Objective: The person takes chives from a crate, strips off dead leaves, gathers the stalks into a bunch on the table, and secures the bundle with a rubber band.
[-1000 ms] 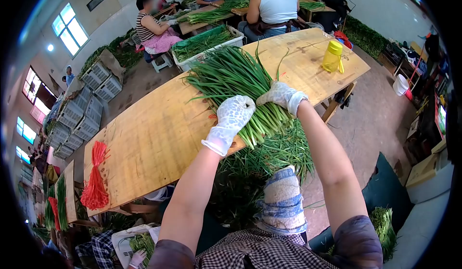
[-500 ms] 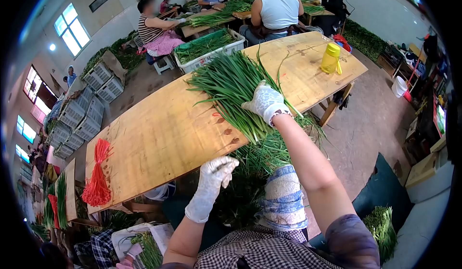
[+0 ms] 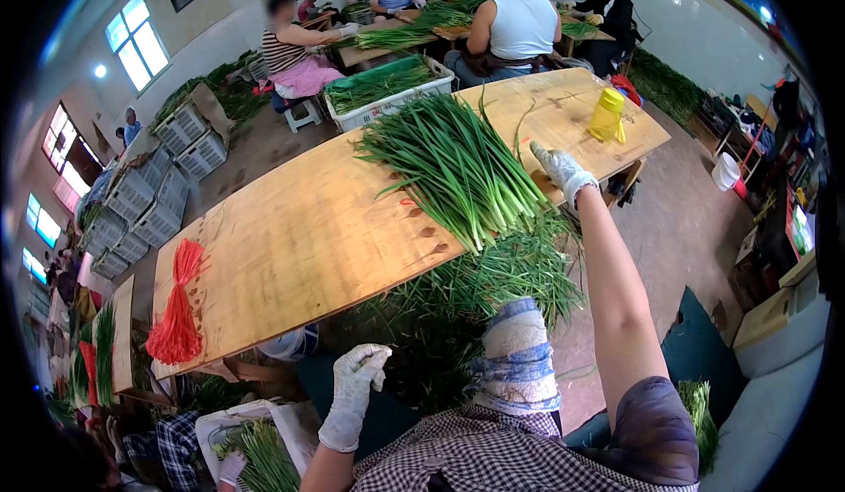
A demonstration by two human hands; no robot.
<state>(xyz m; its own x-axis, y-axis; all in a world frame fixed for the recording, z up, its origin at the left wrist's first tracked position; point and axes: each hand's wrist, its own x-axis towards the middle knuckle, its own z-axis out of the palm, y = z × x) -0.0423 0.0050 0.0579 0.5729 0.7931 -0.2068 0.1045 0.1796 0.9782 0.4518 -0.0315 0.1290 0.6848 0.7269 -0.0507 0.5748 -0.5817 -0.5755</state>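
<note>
A thick pile of garlic chives (image 3: pixel 458 166) lies on the wooden table (image 3: pixel 290 228), pale stem ends over the near edge. My right hand (image 3: pixel 562 168), in a patterned white glove, is just right of the pile with fingers stretched out and nothing in them. I cannot tell whether it touches the outermost leaves. My left hand (image 3: pixel 352 386), in a white glove, hangs in front of the table edge near my lap. Its fingers are curled closed, and nothing shows in them.
A yellow bottle (image 3: pixel 607 113) stands at the table's right end, and a red bundle of ties (image 3: pixel 179 307) at its left end. Loose greens (image 3: pixel 493 272) heap below the near edge. A white crate (image 3: pixel 387 91) stands beyond the table. Several people work at tables behind it.
My right hand has left the top of the chives and moved right, fingers straightening. The chives now lie fanned out. My left hand has lowered slightly, still curled.
</note>
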